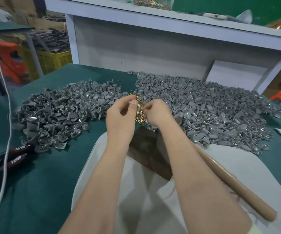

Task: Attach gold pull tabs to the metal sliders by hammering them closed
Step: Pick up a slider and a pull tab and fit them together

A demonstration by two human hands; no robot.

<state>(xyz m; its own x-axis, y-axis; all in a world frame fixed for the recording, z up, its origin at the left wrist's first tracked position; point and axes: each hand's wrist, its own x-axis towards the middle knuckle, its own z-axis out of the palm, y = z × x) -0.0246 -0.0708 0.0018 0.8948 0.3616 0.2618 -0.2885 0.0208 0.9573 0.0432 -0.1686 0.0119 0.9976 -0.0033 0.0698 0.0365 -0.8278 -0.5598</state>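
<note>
Pinching a silvery slider in the left hand, curling the right hand into gold pull tabs with its hold impossible to tell, hemmed between the left heap and the right heap, with bare green table near the front-left edge.

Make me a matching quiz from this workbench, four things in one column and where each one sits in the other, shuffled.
Things: 1 gold pull tabs; 2 wooden handle; 3 black tool handles; 4 yellow crate.
Places: A beyond the table, far left; B table's near left; C between left hand and right hand; D near right, beside the right forearm.
Pairs: 1-C, 2-D, 3-B, 4-A.
</note>
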